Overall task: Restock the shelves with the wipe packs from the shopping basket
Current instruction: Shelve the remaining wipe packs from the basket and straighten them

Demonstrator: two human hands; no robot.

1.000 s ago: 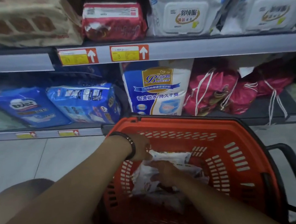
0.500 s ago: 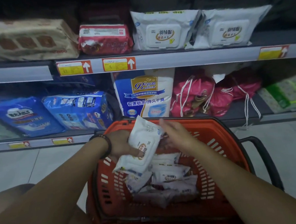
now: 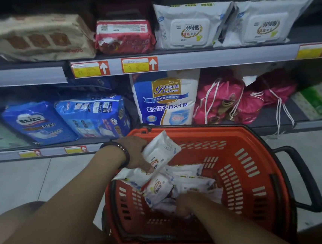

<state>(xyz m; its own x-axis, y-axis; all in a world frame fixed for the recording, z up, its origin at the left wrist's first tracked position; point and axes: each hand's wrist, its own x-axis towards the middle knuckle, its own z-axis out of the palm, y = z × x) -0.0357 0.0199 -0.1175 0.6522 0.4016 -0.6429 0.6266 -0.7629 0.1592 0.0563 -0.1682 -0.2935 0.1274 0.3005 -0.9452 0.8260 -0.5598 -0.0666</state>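
Note:
An orange shopping basket [image 3: 245,165] stands on the floor before the shelves, holding several white wipe packs [image 3: 191,180]. My left hand [image 3: 134,154] is shut on one white wipe pack [image 3: 159,151], held tilted over the basket's near-left rim. My right hand [image 3: 185,204] is down inside the basket among the packs, its fingers mostly hidden, so its grip cannot be told. Two matching large white wipe packs [image 3: 190,28] [image 3: 262,23] lie on the upper shelf [image 3: 218,57] at the right.
The upper shelf also carries a beige pack [image 3: 38,37] and a red pack [image 3: 124,36]. The lower shelf holds blue diaper packs [image 3: 93,118], a tall white-and-blue pack [image 3: 166,99], pink drawstring bags [image 3: 225,100] and green packs [image 3: 321,96]. The basket's black handle [image 3: 303,177] sticks out right.
My left hand keeps the lifted pack, shifted slightly right over the rim. My right hand has dropped from above the basket down into the packs.

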